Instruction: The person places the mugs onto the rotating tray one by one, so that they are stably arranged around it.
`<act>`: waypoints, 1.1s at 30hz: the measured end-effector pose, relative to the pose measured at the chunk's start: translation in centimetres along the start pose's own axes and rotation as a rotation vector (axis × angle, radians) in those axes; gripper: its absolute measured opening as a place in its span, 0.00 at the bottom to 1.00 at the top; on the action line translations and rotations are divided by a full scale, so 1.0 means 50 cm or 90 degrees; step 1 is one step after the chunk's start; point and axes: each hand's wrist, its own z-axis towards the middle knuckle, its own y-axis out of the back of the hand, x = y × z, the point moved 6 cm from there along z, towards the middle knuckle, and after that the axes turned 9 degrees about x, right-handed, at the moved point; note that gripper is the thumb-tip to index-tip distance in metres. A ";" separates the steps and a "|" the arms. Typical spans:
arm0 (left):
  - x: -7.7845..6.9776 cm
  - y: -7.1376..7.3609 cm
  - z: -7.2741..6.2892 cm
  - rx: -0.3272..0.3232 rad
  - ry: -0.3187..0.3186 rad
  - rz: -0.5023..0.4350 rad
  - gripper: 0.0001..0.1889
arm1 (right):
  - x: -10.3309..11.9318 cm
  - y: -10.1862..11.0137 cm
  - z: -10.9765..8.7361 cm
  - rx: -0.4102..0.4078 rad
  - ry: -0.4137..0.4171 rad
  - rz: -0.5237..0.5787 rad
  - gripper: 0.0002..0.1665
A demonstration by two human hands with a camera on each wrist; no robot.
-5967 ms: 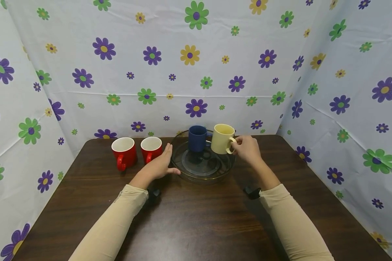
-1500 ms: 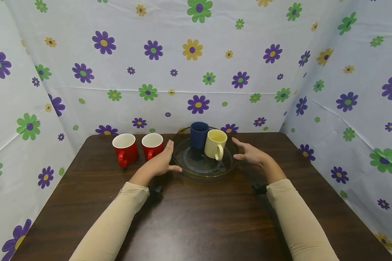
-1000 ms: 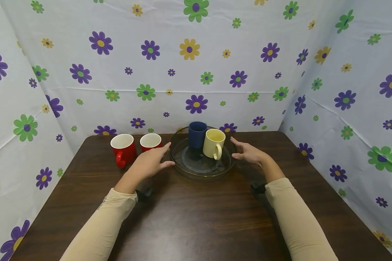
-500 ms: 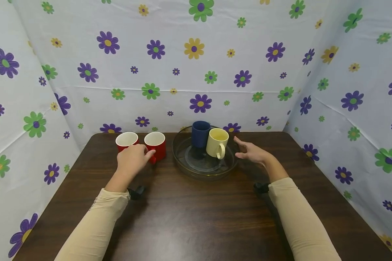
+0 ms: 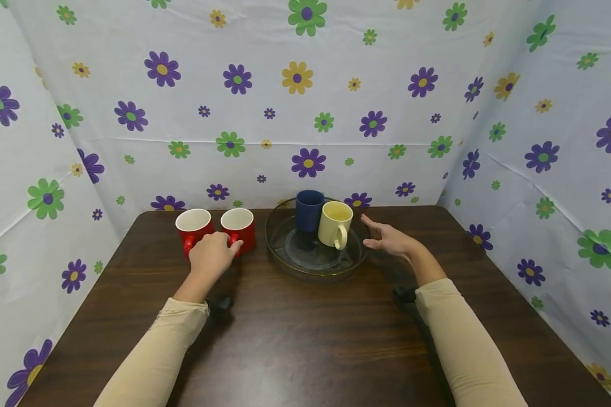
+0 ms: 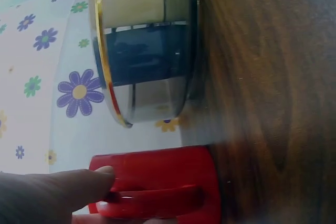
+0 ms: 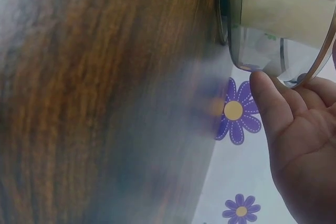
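Observation:
My left hand (image 5: 211, 257) holds the right-hand red mug (image 5: 241, 229) by its handle. In the left wrist view the thumb lies at the top of the handle (image 6: 152, 203), with other fingertips under it. The mug is red outside and white inside, upright on the table. A round see-through bowl (image 5: 305, 273) with a gold rim stands right of it, holding a blue mug (image 5: 308, 212) and a yellow mug (image 5: 331, 229). At the bowl's right side my right hand (image 5: 392, 240) has relaxed fingers, fingertips right at the wall in the right wrist view.
A second red mug (image 5: 193, 222) stands just left of the held one, partly behind my left hand. The dark wooden table (image 5: 305, 339) ends at a flowered cloth (image 5: 305, 113) behind the mugs and along both sides.
The yellow mug, earlier in my right hand, now stands in the bowl beside the blue one. My left hand has moved left from the bowl to the red mug's handle.

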 end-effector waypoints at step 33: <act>0.012 0.014 0.000 -0.070 -0.039 -0.071 0.13 | -0.001 0.003 -0.001 -0.006 0.020 -0.008 0.47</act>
